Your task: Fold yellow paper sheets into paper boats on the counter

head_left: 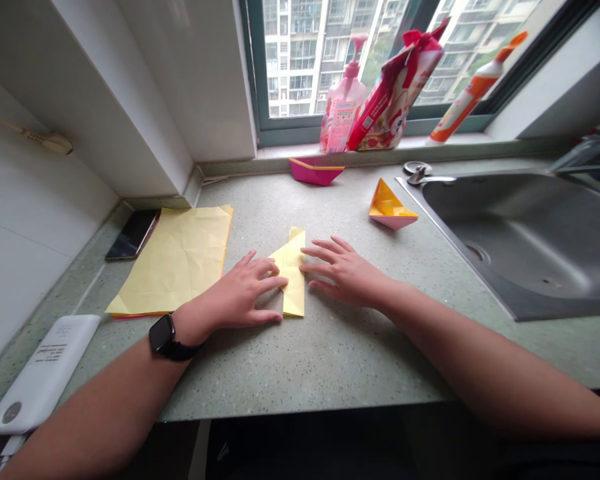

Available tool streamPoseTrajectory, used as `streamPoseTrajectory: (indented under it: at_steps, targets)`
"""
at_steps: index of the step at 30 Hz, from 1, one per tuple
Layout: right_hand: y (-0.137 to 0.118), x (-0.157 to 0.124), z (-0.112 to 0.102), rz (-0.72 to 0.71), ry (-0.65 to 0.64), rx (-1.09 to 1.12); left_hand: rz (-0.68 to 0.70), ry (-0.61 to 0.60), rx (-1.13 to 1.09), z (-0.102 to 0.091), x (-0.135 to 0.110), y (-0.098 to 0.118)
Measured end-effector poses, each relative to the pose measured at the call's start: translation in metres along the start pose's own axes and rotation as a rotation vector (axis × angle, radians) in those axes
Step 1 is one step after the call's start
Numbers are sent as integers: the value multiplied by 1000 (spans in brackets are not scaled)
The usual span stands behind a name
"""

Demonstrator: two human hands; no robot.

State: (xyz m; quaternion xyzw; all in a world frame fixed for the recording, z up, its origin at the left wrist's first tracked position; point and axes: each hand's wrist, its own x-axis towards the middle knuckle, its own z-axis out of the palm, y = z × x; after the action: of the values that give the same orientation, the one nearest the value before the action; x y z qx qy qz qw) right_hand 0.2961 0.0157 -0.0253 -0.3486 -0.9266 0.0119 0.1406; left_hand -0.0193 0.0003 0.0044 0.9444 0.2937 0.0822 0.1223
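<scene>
A partly folded yellow paper (294,273) lies flat on the speckled grey-green countertop (330,360) in the middle of the view. My left hand (240,297), with a black watch on the wrist, rests on the paper's left side, fingers stretched out and pressing a folded corner. My right hand (343,270) lies flat just right of the paper, its spread fingertips touching the right edge. Neither hand grips anything.
A stack of yellow sheets (177,260) and a phone (133,235) lie to the left, a white power bank (43,373) at the near left. Two paper boats, pink (315,171) and orange (391,207), sit behind. A steel sink (530,240) is on the right; bottles and a bag stand on the windowsill.
</scene>
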Motion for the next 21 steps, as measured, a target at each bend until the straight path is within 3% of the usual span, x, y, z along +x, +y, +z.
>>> streamPoseTrajectory:
  at_steps: [5,10,15,21]
  targets:
    - [-1,1,0,29,25,25,-12,18,20,4,1,5]
    - [1,2,-10,-88,33,173,-47,55,109,11,0,9]
    - [6,3,-14,-145,-21,259,-79,32,176,6,3,16]
    - [9,4,-11,-133,7,281,-85,63,170,3,4,15]
